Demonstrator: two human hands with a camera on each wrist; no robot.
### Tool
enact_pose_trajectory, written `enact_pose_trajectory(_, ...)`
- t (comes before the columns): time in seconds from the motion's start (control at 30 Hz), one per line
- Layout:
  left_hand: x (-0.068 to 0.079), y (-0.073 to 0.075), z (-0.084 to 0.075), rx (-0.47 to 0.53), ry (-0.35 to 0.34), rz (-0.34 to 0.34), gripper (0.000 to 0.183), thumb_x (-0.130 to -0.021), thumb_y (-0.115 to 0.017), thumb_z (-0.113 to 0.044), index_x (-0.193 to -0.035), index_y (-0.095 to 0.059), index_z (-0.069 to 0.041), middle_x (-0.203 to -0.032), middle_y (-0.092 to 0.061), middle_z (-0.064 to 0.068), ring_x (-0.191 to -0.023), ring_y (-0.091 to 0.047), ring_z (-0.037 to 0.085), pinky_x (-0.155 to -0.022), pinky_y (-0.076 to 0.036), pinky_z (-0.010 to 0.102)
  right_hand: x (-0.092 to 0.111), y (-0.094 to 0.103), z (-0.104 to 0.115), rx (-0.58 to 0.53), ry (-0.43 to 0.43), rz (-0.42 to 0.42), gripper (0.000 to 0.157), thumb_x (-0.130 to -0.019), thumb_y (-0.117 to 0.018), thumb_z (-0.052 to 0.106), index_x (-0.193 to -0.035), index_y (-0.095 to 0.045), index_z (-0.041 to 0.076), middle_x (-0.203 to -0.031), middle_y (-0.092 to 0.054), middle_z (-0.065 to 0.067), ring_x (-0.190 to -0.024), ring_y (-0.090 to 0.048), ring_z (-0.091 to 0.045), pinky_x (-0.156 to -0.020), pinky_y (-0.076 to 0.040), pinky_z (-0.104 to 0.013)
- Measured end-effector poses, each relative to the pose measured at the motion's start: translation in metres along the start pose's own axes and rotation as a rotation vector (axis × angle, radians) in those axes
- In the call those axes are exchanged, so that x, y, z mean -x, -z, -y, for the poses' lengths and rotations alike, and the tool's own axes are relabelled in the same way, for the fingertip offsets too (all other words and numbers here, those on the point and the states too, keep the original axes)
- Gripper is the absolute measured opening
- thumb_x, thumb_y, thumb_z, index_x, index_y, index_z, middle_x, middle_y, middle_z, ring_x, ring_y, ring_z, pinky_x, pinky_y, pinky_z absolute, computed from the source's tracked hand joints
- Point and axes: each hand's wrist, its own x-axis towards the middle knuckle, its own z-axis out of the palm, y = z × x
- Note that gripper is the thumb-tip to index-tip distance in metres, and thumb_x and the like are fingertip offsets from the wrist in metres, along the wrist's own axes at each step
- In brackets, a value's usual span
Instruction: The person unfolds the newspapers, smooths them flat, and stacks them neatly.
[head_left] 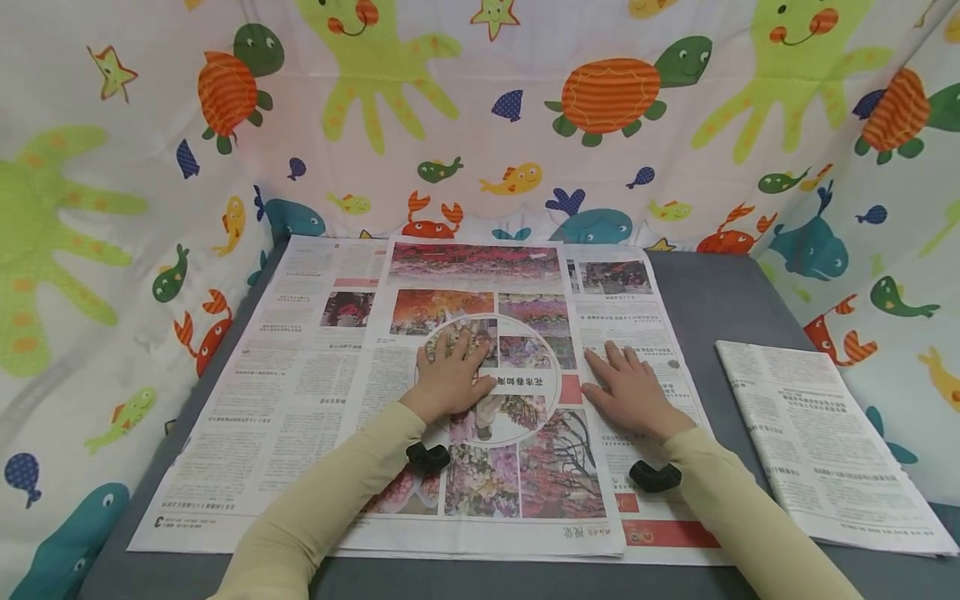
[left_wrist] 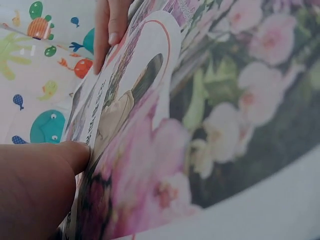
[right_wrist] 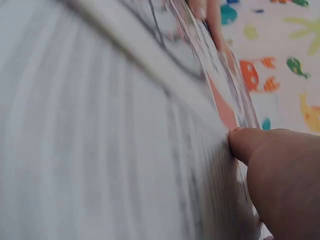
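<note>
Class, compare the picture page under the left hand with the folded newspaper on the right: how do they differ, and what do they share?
The picture page is mostly colour photos; the folded newspaper shows only text.
The picture page lies on spread newspaper; the folded newspaper lies beside it on the grey table.
The left hand rests on the picture page; no hand touches the folded newspaper.
Both are printed paper.

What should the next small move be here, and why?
Probably slide the right hand along the right edge of the photo page to smooth it down: that hand lies at this edge, over the newspaper spread beneath, while the left hand rests on the page and could steady it.
</note>
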Motion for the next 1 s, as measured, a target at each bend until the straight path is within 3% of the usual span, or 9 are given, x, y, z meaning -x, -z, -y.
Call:
enact_pose_trajectory(0.27, 0.001, 0.005, -0.003, 0.037, 0.008, 0.015, 0.070, -0.105, -0.039, -0.061, -0.165, -0.017, -0.034, -0.174, -0.004, 0.009, -0.159, 0.001, 0.045, -0.119, -0.011, 0.075, 0.006, 0.004, -0.013, -0.014, -0.047, 0.030, 0.064, -0.105, -0.051, 0.039, -0.159, -0.037, 0.009, -0.165, -0.021, -0.033, -0.150, -0.015, -0.061, -0.115, -0.017, -0.079)
enact_pose_trajectory(0.4, -0.002, 0.005, -0.013, 0.064, -0.002, 0.003, 0.070, -0.105, -0.043, -0.058, -0.165, -0.021, -0.030, -0.174, -0.002, 0.013, -0.158, 0.003, 0.047, -0.122, -0.006, 0.072, 0.007, 0.005, -0.014, 0.000, -0.052, 0.028, 0.063, -0.105, -0.052, 0.038, -0.158, -0.037, 0.009, -0.165, -0.022, -0.033, -0.150, -0.016, -0.061, -0.115, -0.018, -0.078)
enact_pose_trajectory(0.5, -0.006, 0.003, -0.033, 0.054, -0.039, -0.014, 0.071, -0.104, -0.043, -0.059, -0.164, -0.021, -0.030, -0.173, -0.002, 0.015, -0.158, 0.002, 0.048, -0.123, -0.006, 0.070, 0.008, 0.006, -0.015, 0.006, -0.056, 0.027, 0.062, -0.105, -0.052, 0.037, -0.158, -0.037, 0.009, -0.164, -0.022, -0.033, -0.150, -0.016, -0.061, -0.114, -0.018, -0.079)
enact_pose_trajectory(0.63, -0.007, 0.000, -0.074, 0.014, -0.133, -0.017, 0.075, -0.101, -0.043, -0.066, -0.164, -0.020, -0.032, -0.173, -0.005, 0.014, -0.158, -0.004, 0.047, -0.123, -0.012, 0.070, 0.009, 0.006, -0.018, 0.000, -0.063, 0.019, 0.062, -0.105, -0.053, 0.036, -0.158, -0.038, 0.009, -0.164, -0.022, -0.033, -0.150, -0.016, -0.061, -0.114, -0.017, -0.079)
enact_pose_trajectory(0.8, -0.001, -0.010, -0.119, 0.003, -0.221, 0.033, 0.088, -0.092, -0.046, -0.079, -0.164, -0.020, -0.035, -0.174, -0.006, 0.012, -0.159, -0.006, 0.044, -0.121, -0.017, 0.070, 0.008, 0.001, -0.017, 0.001, -0.066, 0.005, 0.061, -0.105, -0.052, 0.038, -0.157, -0.039, 0.010, -0.164, -0.022, -0.032, -0.150, -0.016, -0.060, -0.114, -0.017, -0.079)
enact_pose_trajectory(0.9, 0.003, -0.018, -0.133, -0.016, -0.220, 0.057, 0.097, -0.085, -0.050, -0.084, -0.164, -0.017, -0.038, -0.174, -0.004, 0.008, -0.160, -0.003, 0.042, -0.122, -0.017, 0.070, 0.007, 0.000, -0.016, 0.002, -0.069, -0.001, 0.061, -0.104, -0.052, 0.038, -0.157, -0.040, 0.010, -0.164, -0.022, -0.032, -0.150, -0.016, -0.061, -0.114, -0.018, -0.079)
enact_pose_trajectory(1.0, 0.004, -0.024, -0.137, -0.038, -0.211, 0.056, 0.102, -0.083, -0.051, -0.086, -0.164, -0.015, -0.037, -0.175, -0.002, 0.005, -0.160, 0.001, 0.040, -0.122, -0.015, 0.069, 0.007, 0.001, -0.014, 0.016, -0.074, -0.006, 0.061, -0.104, -0.052, 0.038, -0.157, -0.040, 0.010, -0.164, -0.023, -0.032, -0.150, -0.017, -0.061, -0.114, -0.018, -0.079)
